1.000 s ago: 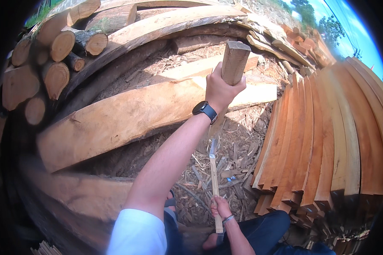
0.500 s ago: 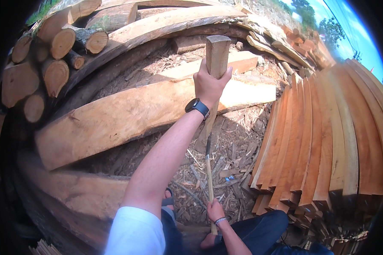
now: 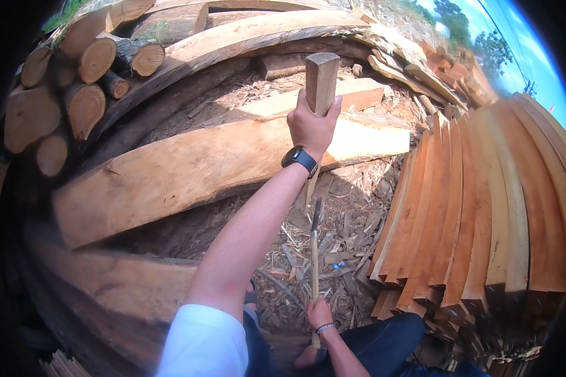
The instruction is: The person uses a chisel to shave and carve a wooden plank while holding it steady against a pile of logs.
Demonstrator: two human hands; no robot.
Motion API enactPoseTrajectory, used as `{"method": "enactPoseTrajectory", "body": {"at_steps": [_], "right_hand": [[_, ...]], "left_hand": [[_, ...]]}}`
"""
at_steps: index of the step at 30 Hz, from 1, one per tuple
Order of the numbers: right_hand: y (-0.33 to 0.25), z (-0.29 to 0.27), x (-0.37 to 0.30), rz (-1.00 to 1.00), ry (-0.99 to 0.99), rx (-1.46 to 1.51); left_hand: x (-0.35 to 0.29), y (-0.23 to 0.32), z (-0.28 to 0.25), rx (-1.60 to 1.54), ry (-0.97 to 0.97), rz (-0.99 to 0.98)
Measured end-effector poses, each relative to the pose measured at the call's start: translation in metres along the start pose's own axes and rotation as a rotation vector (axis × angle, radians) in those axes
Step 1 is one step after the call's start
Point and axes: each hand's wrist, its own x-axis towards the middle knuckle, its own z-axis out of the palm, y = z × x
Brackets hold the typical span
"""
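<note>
My left hand (image 3: pixel 312 128), with a dark watch on its wrist, is closed around the upper part of a square wooden post (image 3: pixel 321 85). The post stands roughly upright, and its lower end narrows toward the ground. Lower down, my right hand (image 3: pixel 319 312) grips the handle of a long-handled blade tool (image 3: pixel 315 264). Its narrow dark metal blade points up toward the post's lower end, slightly to the right of it. The blade looks nearly edge-on, so its exact kind cannot be made out.
A thick sawn slab (image 3: pixel 170 176) lies across behind the post. Cut logs (image 3: pixel 85 110) are piled at the far left. Long reddish boards (image 3: pixel 471 201) are stacked on the right. Wood chips and bark (image 3: pixel 346 232) litter the ground. My bent knee (image 3: pixel 396 336) is beside my right hand.
The tool's blade has moved slightly right, and a gap now shows between it and the post. Both hands keep their grips, and the post stays almost in place.
</note>
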Motion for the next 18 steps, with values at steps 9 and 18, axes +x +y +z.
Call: {"method": "enactPoseTrajectory", "body": {"at_steps": [9, 18], "right_hand": [[0.031, 0.020, 0.002, 0.023, -0.119, -0.069], [-0.006, 0.006, 0.005, -0.043, 0.109, 0.014]], "left_hand": [[-0.001, 0.005, 0.004, -0.030, -0.030, -0.008], [-0.002, 0.004, -0.001, 0.020, -0.056, -0.049]]}}
